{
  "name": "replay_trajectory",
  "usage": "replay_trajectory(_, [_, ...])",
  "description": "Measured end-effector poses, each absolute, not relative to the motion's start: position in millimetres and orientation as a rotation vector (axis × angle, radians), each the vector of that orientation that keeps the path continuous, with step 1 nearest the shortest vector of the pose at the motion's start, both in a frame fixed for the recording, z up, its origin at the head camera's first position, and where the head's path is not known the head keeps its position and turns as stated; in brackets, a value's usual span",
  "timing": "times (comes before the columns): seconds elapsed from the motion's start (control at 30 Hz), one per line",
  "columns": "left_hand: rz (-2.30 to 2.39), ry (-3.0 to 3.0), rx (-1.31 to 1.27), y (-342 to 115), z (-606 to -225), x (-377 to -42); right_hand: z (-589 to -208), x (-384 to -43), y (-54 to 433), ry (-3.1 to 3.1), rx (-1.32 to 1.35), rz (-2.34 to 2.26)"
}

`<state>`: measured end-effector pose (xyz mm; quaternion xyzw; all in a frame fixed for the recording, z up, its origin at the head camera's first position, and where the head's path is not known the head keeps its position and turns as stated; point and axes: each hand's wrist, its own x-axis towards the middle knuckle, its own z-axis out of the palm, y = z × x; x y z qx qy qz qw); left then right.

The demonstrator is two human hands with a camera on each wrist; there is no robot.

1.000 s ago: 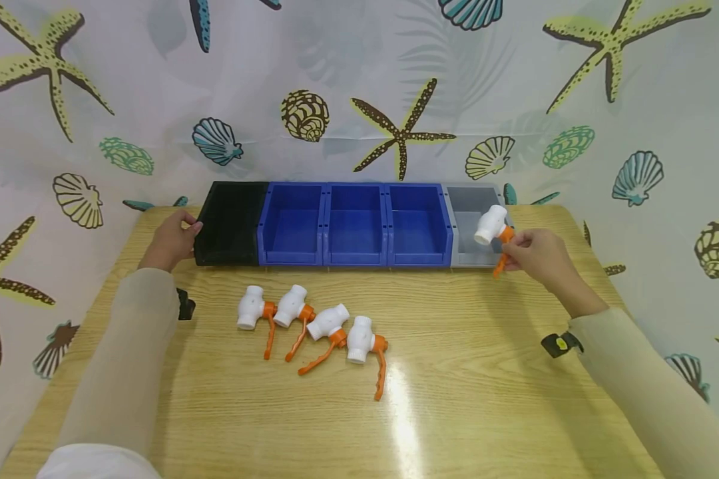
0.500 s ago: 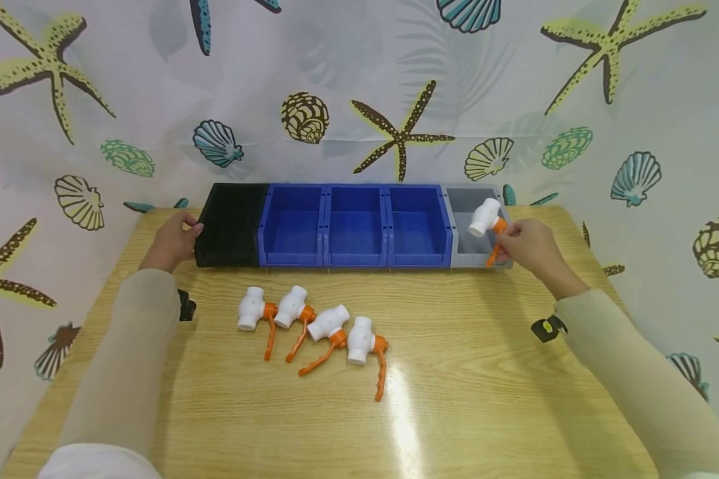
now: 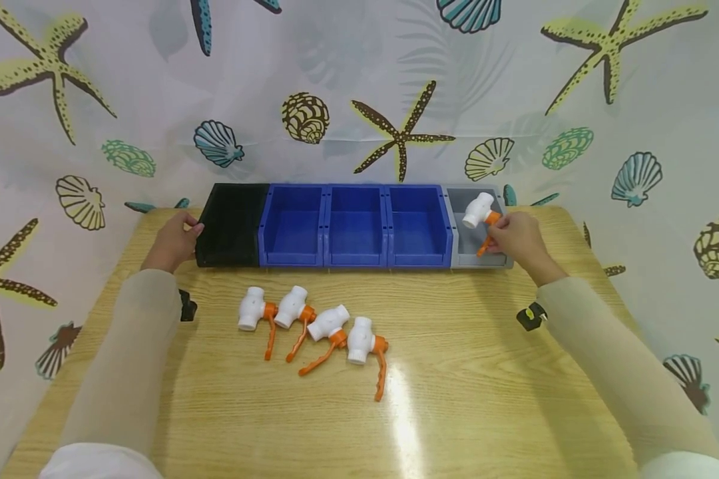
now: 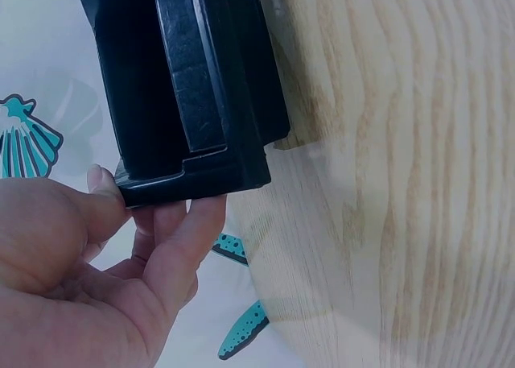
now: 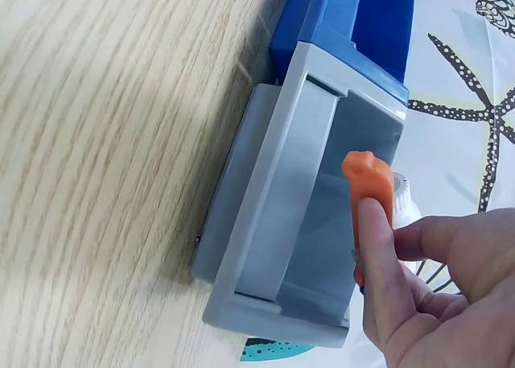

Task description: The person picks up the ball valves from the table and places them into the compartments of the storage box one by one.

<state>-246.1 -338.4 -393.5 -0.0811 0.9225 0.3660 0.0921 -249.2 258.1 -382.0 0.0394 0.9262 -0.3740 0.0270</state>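
My right hand pinches a white ball valve by its orange handle and holds it over the grey bin at the right end of the row. In the right wrist view, most of the valve's white body is hidden behind the handle and fingers. At the row's other end, my left hand grips the side of the black bin. Its thumb lies at the rim, with the fingers against the outer wall. Several more ball valves with orange handles lie on the table, in front of the bins.
Between the black and grey bins stand three blue bins, side by side. The wooden table meets a hanging cloth printed with shells and starfish, close behind the bins and along both sides.
My right hand has moved left and farther back with the ball valve, from the grey bin's right front edge to over its inside. The left hand has stayed on the black bin.
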Motion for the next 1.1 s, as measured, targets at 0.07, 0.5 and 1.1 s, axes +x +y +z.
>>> replay_trajectory(0.07, [1.086, 2.734, -0.246, -339, -394, -247, -384, -251, 256, 2.867, 0.125, -1.15])
replay_trajectory(0.5, [1.062, 2.722, -0.27, -341, -396, -252, -391, -261, 243, 3.035, 0.122, -0.997])
replay_trajectory(1.1, [1.036, 2.715, -0.281, -338, -390, -246, -407, -269, 231, 3.108, 0.12, -0.86])
